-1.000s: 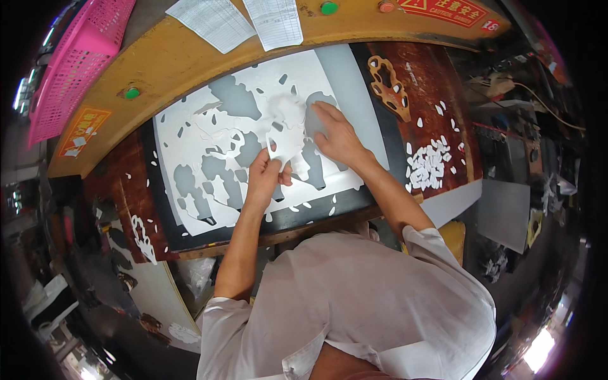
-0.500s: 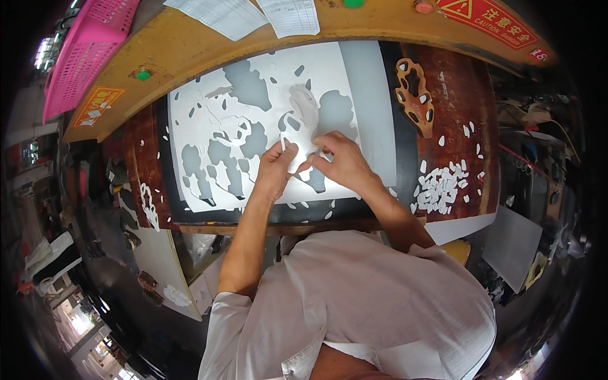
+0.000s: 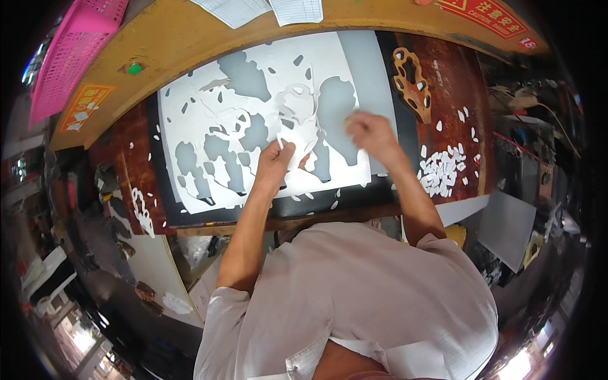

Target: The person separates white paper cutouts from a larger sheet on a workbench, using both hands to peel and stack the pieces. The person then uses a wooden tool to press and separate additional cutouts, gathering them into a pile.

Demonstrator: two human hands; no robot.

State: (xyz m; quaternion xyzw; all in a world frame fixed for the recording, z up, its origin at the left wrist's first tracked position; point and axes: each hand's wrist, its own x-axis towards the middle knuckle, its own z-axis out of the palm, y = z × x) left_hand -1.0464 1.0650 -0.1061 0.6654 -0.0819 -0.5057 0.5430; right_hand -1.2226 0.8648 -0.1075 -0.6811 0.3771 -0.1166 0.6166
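My left hand is closed on a white cut-out piece, pinching its lower end between thumb and fingers. The piece has several holes and is lifted over a white sheet with shaped openings. My right hand is off the piece, over the right side of the sheet. Its fingers are curled in and blurred; whatever they may hold cannot be made out. A pile of small white scraps lies to the right, below an orange-brown cutting die with several openings.
A yellow machine beam with a green button crosses the far side. Paper forms hang there. A pink basket stands at far left. A white holed piece lies on the red-brown table's left end.
My right hand has let go of the white piece and moved right, away from it. My left hand still holds the piece in about the same place. The view has shifted slightly.
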